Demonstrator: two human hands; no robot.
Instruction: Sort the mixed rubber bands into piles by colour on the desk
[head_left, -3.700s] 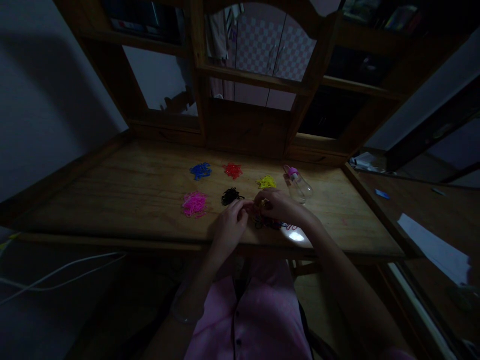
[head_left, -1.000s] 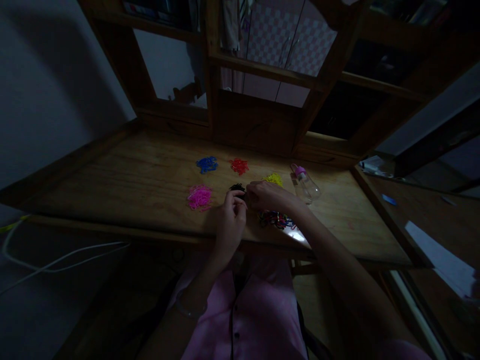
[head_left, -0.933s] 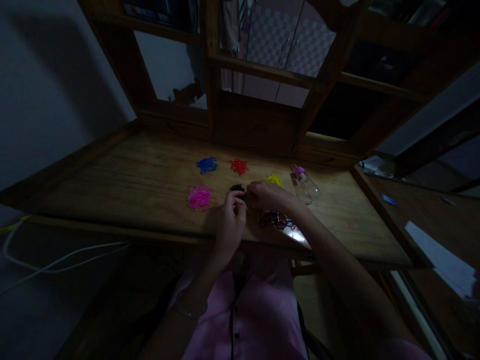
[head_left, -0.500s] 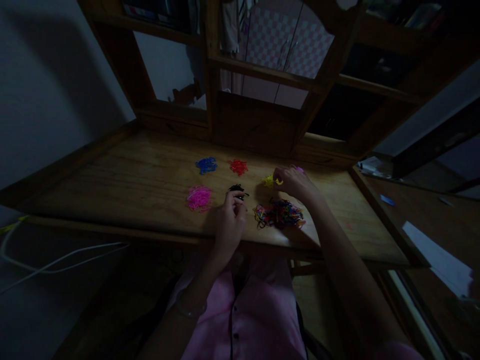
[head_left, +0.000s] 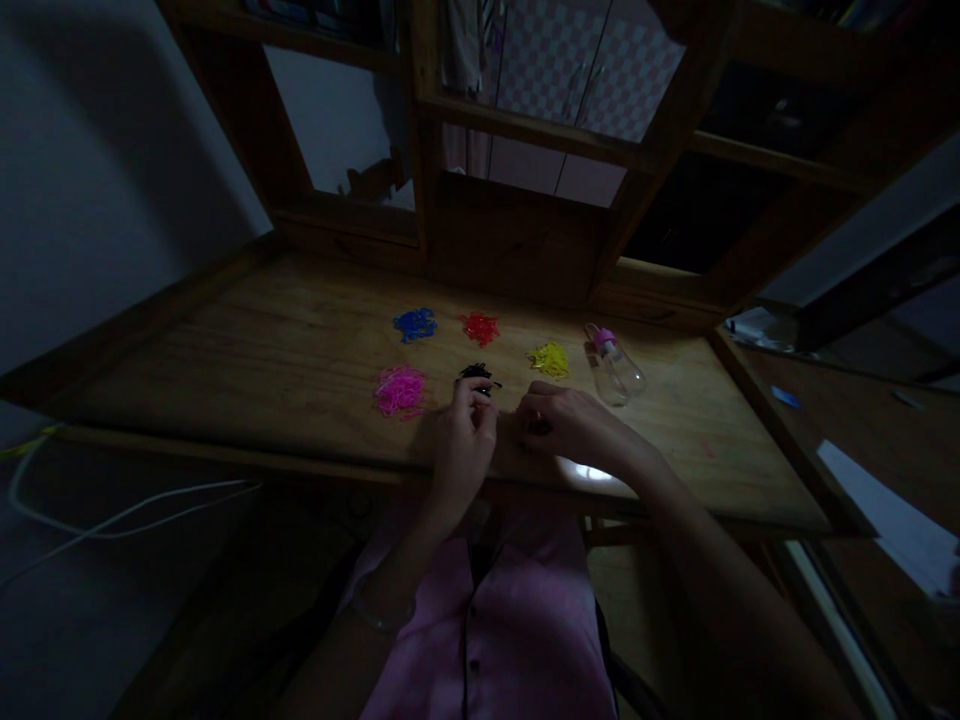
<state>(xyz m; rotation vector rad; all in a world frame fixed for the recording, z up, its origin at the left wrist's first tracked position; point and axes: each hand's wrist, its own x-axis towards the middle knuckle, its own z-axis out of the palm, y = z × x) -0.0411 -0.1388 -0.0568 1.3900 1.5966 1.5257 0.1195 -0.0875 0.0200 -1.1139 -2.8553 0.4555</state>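
Small piles of thin bands lie sorted by colour on a wooden desk: blue, red, yellow, pink and black. My left hand rests near the desk's front edge, fingers curled, fingertips just below the black pile. My right hand lies beside it, fingers curled over the spot where a mixed pile lay; that pile is hidden under it. What either hand grips is too dark to make out.
A small clear bottle with a pink cap lies right of the yellow pile. A wooden hutch rises behind the desk. White cables hang at the left. Papers lie on a surface at the right.
My right hand reached out to the yellow pile half a second ago and has come back to the front, covering the mixed pile. My left hand stayed put.
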